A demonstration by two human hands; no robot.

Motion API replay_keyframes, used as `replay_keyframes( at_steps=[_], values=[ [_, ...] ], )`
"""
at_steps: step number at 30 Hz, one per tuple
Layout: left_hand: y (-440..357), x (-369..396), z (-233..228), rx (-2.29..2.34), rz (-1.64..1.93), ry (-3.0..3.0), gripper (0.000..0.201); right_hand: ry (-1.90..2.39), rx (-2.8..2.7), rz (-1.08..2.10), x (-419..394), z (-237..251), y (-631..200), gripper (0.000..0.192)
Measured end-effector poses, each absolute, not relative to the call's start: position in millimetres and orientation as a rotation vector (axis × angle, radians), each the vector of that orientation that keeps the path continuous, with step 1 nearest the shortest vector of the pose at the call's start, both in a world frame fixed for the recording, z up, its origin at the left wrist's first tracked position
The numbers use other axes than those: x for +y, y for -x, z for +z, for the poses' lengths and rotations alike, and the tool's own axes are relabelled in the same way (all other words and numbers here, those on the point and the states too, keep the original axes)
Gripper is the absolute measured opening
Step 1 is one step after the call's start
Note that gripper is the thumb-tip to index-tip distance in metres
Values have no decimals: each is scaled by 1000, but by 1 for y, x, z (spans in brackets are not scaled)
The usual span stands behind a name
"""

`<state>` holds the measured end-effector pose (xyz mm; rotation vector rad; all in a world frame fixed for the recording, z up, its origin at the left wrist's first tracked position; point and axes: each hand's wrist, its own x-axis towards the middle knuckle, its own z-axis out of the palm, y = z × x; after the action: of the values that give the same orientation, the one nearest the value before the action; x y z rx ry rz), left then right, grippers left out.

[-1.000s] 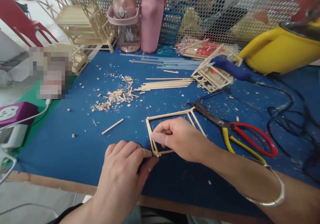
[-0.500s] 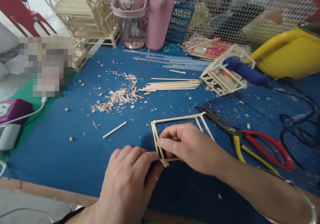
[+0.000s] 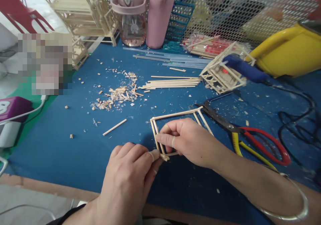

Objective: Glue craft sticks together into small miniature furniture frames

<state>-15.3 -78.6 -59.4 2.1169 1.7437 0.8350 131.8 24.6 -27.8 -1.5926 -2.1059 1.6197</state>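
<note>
A four-sided frame of thin wooden sticks (image 3: 175,114) lies between my hands, with doubled sticks along its left and right sides. My left hand (image 3: 129,171) pinches the frame's near left corner between thumb and index finger. My right hand (image 3: 188,141) reaches over the frame and has its thumb and fingers closed on the left-side sticks; the near stick is partly hidden under it. Bands of pale tape or finger covers wrap some fingertips. To the left of the frame lies one short loose stick (image 3: 114,127).
Behind the frame are wood scraps (image 3: 117,96), a row of long sticks (image 3: 173,83) and clear glue sticks (image 3: 175,60). Red-and-yellow-handled pliers (image 3: 233,128) lie at right, near a blue glue gun (image 3: 243,69) resting by a small stick structure (image 3: 218,74). Two pink bottles (image 3: 160,17) stand behind.
The view has shifted slightly, so everything sits a little higher in the picture. Both hands keep their hold on the stick frame with little other movement.
</note>
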Motion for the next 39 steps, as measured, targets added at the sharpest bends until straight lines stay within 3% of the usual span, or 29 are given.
replay_keyframes(
  at_steps=[24, 33, 36, 39],
  values=[
    [15, -79, -58, 1752, 828, -2120, 14, 1533, -1977, 1682, 20, -32, -131, 21],
    [14, -78, -59, 1778, 826, -2109, 12, 1564, -2046, 1734, 25, -31, -131, 29],
    [13, -78, -58, 1790, 835, -2103, 12, 1576, -2179, 1526, 26, -23, -133, 37],
    [14, -79, -56, 1735, 810, -2113, 13, 1567, -2310, 1077, 22, -8, -142, 38]
  ],
)
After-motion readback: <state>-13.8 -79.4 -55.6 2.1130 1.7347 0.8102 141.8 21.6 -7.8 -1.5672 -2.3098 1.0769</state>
